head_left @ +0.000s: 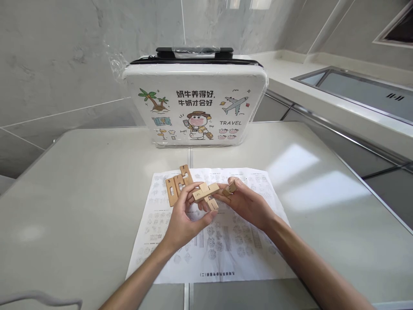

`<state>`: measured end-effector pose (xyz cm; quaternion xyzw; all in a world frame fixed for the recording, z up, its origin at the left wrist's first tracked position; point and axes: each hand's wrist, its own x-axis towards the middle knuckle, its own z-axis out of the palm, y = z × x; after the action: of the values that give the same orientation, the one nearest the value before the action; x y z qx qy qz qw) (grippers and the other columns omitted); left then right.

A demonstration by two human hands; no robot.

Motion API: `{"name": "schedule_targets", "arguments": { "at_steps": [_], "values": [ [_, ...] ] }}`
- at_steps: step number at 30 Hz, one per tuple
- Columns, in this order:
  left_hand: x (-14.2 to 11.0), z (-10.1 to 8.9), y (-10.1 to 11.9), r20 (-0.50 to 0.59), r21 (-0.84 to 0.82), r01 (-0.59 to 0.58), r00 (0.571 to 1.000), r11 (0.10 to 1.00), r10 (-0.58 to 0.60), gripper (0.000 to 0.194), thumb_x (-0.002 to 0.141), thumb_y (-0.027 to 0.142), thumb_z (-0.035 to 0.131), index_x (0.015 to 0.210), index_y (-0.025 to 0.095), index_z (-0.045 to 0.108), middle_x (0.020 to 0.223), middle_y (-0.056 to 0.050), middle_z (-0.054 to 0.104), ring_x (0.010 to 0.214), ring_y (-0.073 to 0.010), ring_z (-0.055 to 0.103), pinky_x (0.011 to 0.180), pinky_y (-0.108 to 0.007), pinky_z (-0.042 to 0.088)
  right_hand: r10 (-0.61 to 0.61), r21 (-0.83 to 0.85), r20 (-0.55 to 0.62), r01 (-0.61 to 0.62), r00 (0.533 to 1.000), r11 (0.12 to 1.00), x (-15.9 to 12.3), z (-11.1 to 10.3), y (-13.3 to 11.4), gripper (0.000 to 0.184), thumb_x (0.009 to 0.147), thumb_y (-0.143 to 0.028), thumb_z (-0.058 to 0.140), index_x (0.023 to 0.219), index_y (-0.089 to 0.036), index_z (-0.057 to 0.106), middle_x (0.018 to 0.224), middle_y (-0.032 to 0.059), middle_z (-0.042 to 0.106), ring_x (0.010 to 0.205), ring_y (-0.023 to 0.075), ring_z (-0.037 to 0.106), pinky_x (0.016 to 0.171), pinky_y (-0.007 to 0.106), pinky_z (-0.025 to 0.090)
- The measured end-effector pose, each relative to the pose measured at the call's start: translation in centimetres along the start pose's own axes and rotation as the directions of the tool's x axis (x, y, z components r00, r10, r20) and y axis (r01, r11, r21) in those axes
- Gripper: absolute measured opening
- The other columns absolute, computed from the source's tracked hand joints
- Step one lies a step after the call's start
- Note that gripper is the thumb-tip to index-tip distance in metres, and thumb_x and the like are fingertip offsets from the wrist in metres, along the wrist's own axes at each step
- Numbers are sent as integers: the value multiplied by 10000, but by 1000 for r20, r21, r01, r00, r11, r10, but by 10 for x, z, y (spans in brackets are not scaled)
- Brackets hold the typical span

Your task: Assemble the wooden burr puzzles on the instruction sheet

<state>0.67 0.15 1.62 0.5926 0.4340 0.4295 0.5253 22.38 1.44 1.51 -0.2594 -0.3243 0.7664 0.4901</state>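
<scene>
Several pale wooden puzzle pieces (205,193) fit crosswise into one another, held between the thumb and fingers of my left hand (185,215). My right hand (250,202), just to the right, pinches a separate short wooden puzzle piece (229,188); its fingers come close to the joined pieces, and I cannot tell if they touch. Behind my left hand lie flat, slotted wooden pieces (172,192) marked with handwritten numbers. They rest on a large printed instruction sheet (219,267) covered in small diagrams. My fingers hide part of the joined pieces.
A white suitcase (196,107) with cartoon prints, wrapped in clear plastic, stands at the back of the pale table (80,206). To the right runs a counter with a glass-topped panel (361,94). A grey cable (41,297) crosses the lower left corner.
</scene>
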Motion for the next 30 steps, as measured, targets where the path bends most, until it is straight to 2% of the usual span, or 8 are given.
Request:
{"name": "schedule_targets", "arguments": {
  "at_steps": [3,6,9,13,18,24,27,30],
  "values": [
    [-1,2,0,-5,27,-36,999,999,37,649,842,365,887,1393,293,552,1123,-50,696,914,-201,701,918,-416,609,-20,35,-42,22,999,999,0,6,5,206,983,-491,714,1020,-305,632,1033,23,705,1189,271,655,1194,532,424],
    [-2,5,-1,-12,47,-62,998,997,63,657,843,352,891,1398,318,541,1142,-37,690,898,-188,699,900,-391,613,-54,31,-110,58,992,998,-2,17,16,251,983,-509,683,1164,-345,626,1156,33,721,1185,291,655,1119,527,463],
    [-4,9,-3,2,65,-57,998,996,57,657,858,349,883,1404,334,517,1189,-36,685,889,-174,694,895,-382,615,-72,28,-129,76,989,997,-7,27,29,318,997,-540,657,1247,-362,573,1246,50,702,1167,311,653,1023,519,510],
    [-5,11,-5,32,91,-41,999,995,38,662,854,359,890,1389,316,503,1246,-70,699,1004,-224,718,921,-419,614,-73,34,-159,80,985,996,-16,32,44,358,1025,-522,661,1318,-395,501,1266,33,671,1111,273,655,956,446,540],
    [-6,13,-9,49,77,-38,998,996,35,616,857,353,889,1324,290,490,1330,-103,685,1125,-259,719,934,-430,608,-83,-2,-177,84,981,996,-20,31,52,440,997,-510,726,1329,-411,453,1489,28,575,1281,278,595,1024,434,534],
    [-6,16,-11,64,-20,-57,996,998,59,581,870,323,871,1229,273,417,1240,-92,708,1103,-249,738,888,-402,615,-117,-61,-162,109,980,992,-20,37,53,391,1038,-550,656,1352,-396,479,1517,38,572,1361,284,564,1119,479,493],
    [-6,15,-7,50,14,-63,997,998,62,583,864,302,869,1235,277,420,1261,-93,702,1150,-255,729,912,-414,620,-79,-126,-144,61,986,990,-20,37,56,481,1058,-626,571,1463,-375,499,1506,63,589,1401,298,548,1176,504,459],
    [-6,11,-5,27,53,-36,999,998,34,596,857,315,879,1242,284,425,1188,-66,709,1047,-231,748,857,-396,633,-34,-182,-139,8,990,983,-18,33,56,623,1053,-726,478,1573,-383,482,1520,65,592,1459,309,513,1234,550,397]
  ]
}}
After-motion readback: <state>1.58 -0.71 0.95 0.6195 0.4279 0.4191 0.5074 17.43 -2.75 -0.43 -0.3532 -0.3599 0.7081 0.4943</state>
